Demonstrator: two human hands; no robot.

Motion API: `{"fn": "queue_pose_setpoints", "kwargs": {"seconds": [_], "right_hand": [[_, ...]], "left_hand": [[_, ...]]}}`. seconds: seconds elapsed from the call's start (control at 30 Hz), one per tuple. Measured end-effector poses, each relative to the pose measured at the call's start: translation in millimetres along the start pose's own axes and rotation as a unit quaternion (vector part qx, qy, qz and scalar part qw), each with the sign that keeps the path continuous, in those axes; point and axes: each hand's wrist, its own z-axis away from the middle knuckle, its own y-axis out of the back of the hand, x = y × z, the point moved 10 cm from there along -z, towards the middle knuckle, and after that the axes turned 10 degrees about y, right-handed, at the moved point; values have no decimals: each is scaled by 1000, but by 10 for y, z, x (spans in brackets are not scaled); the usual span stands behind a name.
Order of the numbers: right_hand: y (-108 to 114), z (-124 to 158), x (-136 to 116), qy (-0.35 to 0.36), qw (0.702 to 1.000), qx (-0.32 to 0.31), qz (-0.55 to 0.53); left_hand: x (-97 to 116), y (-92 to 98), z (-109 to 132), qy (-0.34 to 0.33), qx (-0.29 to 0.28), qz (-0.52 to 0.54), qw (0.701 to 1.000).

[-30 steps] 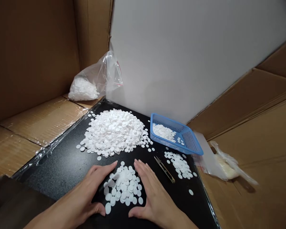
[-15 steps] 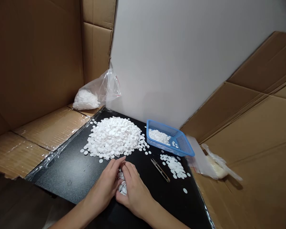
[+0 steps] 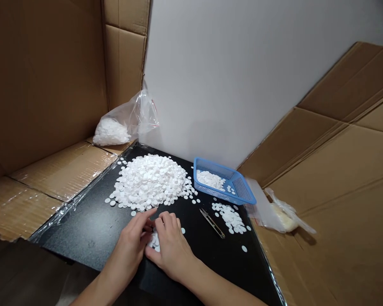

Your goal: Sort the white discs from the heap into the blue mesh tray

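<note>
Between my two hands lies a small cluster of white discs on the black tabletop. My left hand curls round the cluster's left side, its index finger reaching toward the front of the big pile. On the other side, my right hand bends its fingers over the discs, the thumb close to the left hand. The fingers hide part of the cluster. One loose disc lies just right of my right fingers. Beyond both hands rises the large heap of white discs.
Thread snips lie to the right, beside a smaller group of discs. Behind them stands a blue basket holding discs. A clear bag sits back left, another bag at right. Cardboard and a wall enclose the table.
Both hands have shifted slightly left, and the gap between their fingertips has widened. A loose disc now shows beside my right fingers. The whole view has shifted a little.
</note>
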Motion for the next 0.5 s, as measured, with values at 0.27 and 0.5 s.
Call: {"fn": "queue_pose_setpoints", "kwargs": {"seconds": [0.27,0.5], "right_hand": [[-64,-130,-38,66,994,-32,86],[-62,-111,-129,116,992,-15,41]], "left_hand": [[125,28,-50,-10,12,-12,1000],[-2,155,20,28,-15,-3,999]]}}
